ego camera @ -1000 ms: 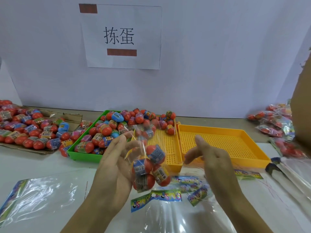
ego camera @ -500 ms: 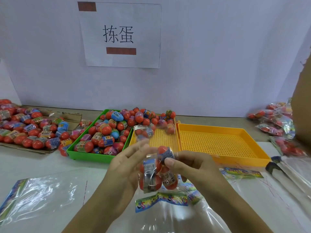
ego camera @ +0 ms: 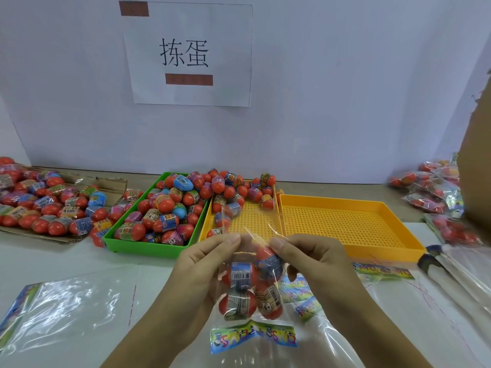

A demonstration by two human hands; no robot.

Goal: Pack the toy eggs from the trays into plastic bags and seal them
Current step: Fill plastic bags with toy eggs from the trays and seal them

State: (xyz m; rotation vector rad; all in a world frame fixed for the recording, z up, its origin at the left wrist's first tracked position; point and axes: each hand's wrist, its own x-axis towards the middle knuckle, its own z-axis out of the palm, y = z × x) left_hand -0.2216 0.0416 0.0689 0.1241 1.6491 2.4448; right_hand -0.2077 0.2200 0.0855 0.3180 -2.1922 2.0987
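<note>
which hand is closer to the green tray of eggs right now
Left. The left hand is just in front of the green tray, near its front right corner, pinching the bag of eggs. The right hand grips the bag farther right, before the yellow trays.

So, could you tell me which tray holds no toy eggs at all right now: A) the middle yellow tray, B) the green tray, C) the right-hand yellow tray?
C: the right-hand yellow tray shows only its bare perforated floor, while the green tray is heaped with eggs and the middle yellow tray holds several.

Between the hands [ego camera: 261,264] hangs a bag [ego camera: 249,285] of eggs, trays [ego camera: 353,251] behind, empty bags [ego camera: 66,301] left.
</note>
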